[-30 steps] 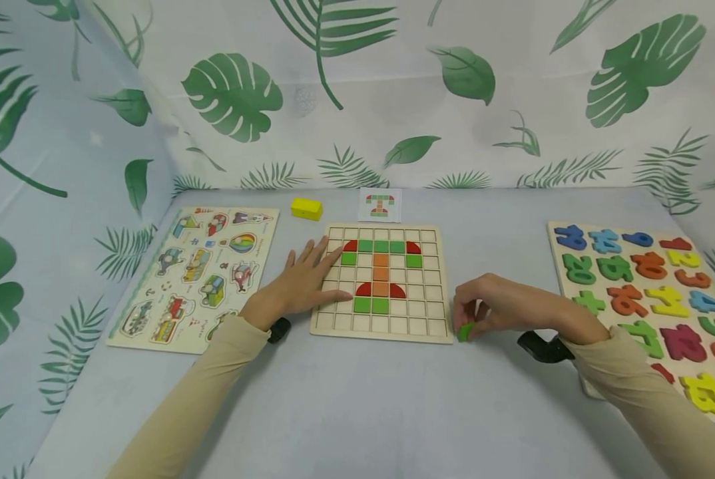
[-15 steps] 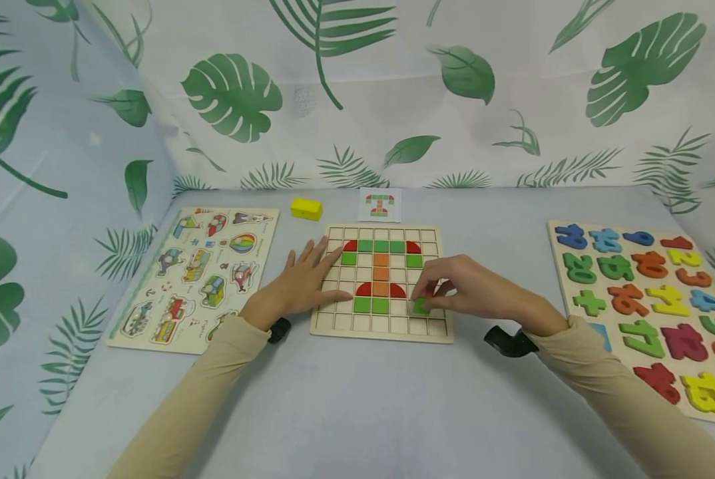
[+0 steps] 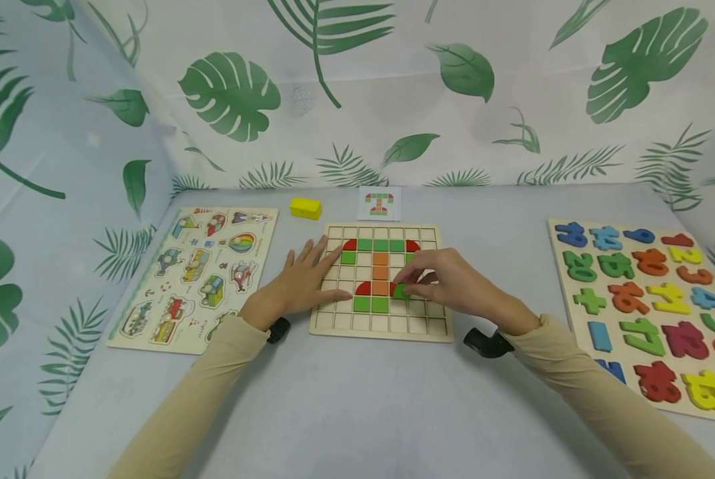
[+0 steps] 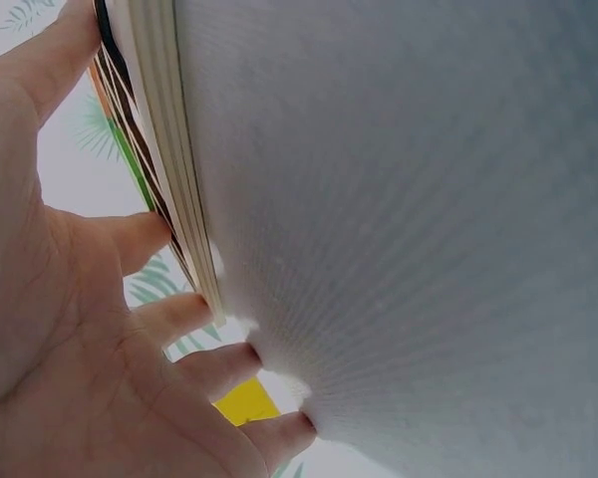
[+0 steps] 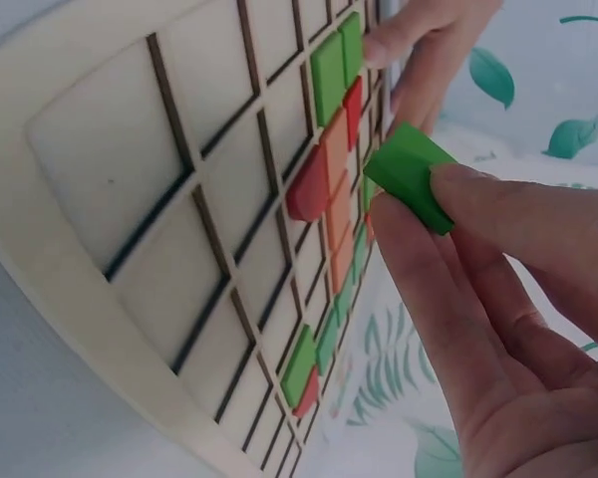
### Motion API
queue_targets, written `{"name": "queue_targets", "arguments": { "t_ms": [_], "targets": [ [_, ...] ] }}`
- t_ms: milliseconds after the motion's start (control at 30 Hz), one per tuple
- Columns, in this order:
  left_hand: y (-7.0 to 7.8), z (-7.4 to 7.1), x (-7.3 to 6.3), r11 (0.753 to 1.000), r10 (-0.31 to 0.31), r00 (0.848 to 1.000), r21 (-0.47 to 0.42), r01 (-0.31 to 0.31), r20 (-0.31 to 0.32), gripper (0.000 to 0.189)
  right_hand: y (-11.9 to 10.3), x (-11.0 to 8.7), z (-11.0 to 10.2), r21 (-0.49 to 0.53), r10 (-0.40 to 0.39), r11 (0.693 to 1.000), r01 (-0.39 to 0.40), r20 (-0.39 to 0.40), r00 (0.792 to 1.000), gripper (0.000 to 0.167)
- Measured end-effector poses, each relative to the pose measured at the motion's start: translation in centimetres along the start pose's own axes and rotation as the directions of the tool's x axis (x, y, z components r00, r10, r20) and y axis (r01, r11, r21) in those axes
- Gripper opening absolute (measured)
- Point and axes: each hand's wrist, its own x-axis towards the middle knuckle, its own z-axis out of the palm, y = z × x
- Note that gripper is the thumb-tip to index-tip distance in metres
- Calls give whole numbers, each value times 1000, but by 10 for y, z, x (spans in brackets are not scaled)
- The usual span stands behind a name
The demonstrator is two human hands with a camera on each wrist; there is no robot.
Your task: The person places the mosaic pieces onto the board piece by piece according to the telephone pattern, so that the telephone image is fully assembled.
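My right hand (image 3: pixel 453 286) pinches a small green square block (image 5: pixel 411 174) between thumb and fingertips, held above the wooden grid board (image 3: pixel 339 326). In the head view the block overlaps the lower right red quarter-round piece. Spread over the board's left edge is my left hand (image 3: pixel 294 283), fingers straight; in the left wrist view its fingertips (image 4: pixel 294 430) touch the board's side and the table. Red quarter-rounds, green squares and orange squares (image 3: pixel 380 273) sit in the grid as a T-like figure. Behind the board lies a pattern card (image 3: pixel 379 203) printed with a similar figure.
A yellow block (image 3: pixel 306 208) lies behind the board, to the left. The vehicle picture puzzle (image 3: pixel 154 293) is at the left, and a number puzzle board (image 3: pixel 627 319) with raised coloured digits at the right. A leaf-print cloth (image 3: pixel 345 100) backs the table.
From beside the board's lower right corner, my right hand has brought the green block left and over the grid. My left hand has stayed in place.
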Motion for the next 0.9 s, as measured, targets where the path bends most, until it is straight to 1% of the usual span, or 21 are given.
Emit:
{"name": "queue_targets", "arguments": {
  "t_ms": [200,467,633,900],
  "targets": [
    [0,0,1,1000,3,1000,10,-3,-5,95,4,0,6,27,17,999,-17,3,1000,17],
    [0,2,2,1000,0,1000,7,0,-5,95,10,0,15,30,-2,1000,2,18,1000,17],
    [1,0,1,1000,0,1000,2,0,-2,95,10,0,18,3,9,1000,-9,21,1000,16],
    [1,0,0,1000,1,1000,-5,-1,-1,95,10,1,19,-34,-5,999,6,30,1000,14]
  ]
}}
